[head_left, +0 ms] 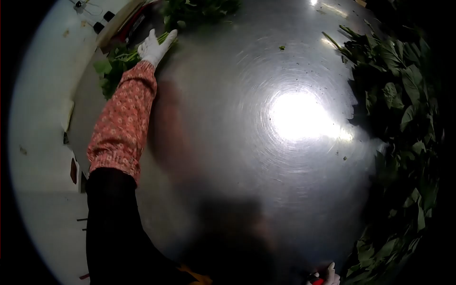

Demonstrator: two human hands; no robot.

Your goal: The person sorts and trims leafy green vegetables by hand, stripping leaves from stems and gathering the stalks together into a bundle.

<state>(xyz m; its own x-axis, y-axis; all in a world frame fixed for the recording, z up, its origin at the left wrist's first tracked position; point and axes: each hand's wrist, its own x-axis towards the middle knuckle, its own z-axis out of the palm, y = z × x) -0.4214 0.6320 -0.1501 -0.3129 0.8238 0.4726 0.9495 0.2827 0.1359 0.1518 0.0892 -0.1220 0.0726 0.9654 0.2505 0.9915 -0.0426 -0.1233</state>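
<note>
My left hand (156,47), in a white glove and a floral sleeve cover, reaches to the far left of the metal table. It is closed around the stems of a bunch of leafy greens (110,71), whose leaves spread to the left of the wrist. At the bottom edge, right of centre, part of my right hand (331,275) shows, also in a pale glove. Its fingers are curled on a red-handled tool (317,281); the rest of that tool is cut off by the frame, so its kind cannot be made out.
A long heap of leafy greens (392,95) runs along the right side of the shiny metal table (213,118). More greens (199,12) lie at the far edge. A red and black object (135,26) sits at the far left. Small leaf scraps dot the surface.
</note>
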